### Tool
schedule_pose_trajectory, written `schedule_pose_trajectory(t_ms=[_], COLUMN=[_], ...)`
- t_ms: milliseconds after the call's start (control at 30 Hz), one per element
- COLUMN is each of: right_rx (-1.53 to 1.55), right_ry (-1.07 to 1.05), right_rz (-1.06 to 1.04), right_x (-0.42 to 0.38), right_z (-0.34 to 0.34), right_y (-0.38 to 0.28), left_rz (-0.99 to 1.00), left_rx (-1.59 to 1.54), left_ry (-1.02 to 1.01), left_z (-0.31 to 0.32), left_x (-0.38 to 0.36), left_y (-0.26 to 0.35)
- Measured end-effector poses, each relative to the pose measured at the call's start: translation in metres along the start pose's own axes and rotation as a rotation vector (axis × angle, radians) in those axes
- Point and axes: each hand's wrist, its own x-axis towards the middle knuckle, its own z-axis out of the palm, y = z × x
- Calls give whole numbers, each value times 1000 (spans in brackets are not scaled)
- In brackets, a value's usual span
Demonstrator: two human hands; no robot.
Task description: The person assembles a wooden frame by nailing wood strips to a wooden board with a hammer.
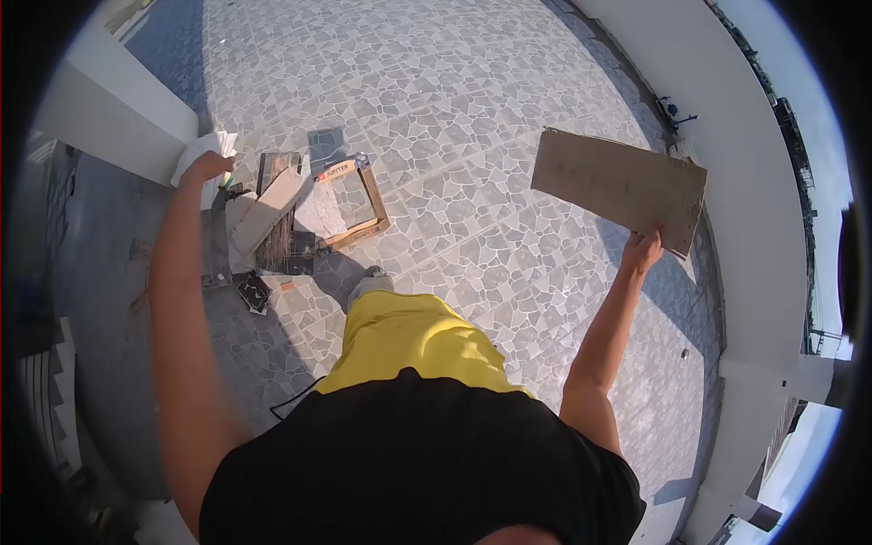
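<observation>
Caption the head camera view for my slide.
Left hand holding papers, right hand holding a cardboard sheet, above patterned paving.

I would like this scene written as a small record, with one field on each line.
left hand: at white papers; whether it grips them is unclear
right hand: holding a cardboard piece by its lower edge, off to the side
floor: grey stone-pattern, partly sunlit, partly shaded
on floor: box marked JUPITER, beside a pile of flat pieces
clothing: black top, yellow garment
</observation>
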Motion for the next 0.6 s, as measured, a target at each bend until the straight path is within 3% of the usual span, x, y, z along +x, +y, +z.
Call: schedule_pose_trajectory(t_ms=[100,133,200,233,267,300,333,367,400,500,600], right_rx=[-46,-108,-213,-297,-515,-653,-892,-1061,-1167,-1274,-1375], right_ry=[48,-3,-192,-111,0,5,-289,-570,-673,-765,-609], right_rz=[45,-5,-136,-137,-143,-43,-150,-316,-283,-279,-286], right_x=[-37,-55,-80,-101,-124,-155,-166,-177,-196,-231,-264], right_z=[11,14,-2,5,2,7,31,56,69,42,-14], right_y=[-32,-49,-64,-71,-73,-81,-93,-106,-117,-116,-131], left_rz=[-187,-287,-296,-310,-168,136,320,126,246,361,302], left_rx=[108,184,421,422,390,277,-194,-492,-639,-959,-1162], left_ry=[-107,-182,-177,68,8,-162,-454,-466,-747,-1498,-1829], left_z=[-9,-11,0,29,38,92,96,105,117,153,170], left_x=[6,5,26,45,48,126,94,16,-18,-104,-197], left_y=[-37,-28,-30,-32,5,-16,71,169,238,401,513])
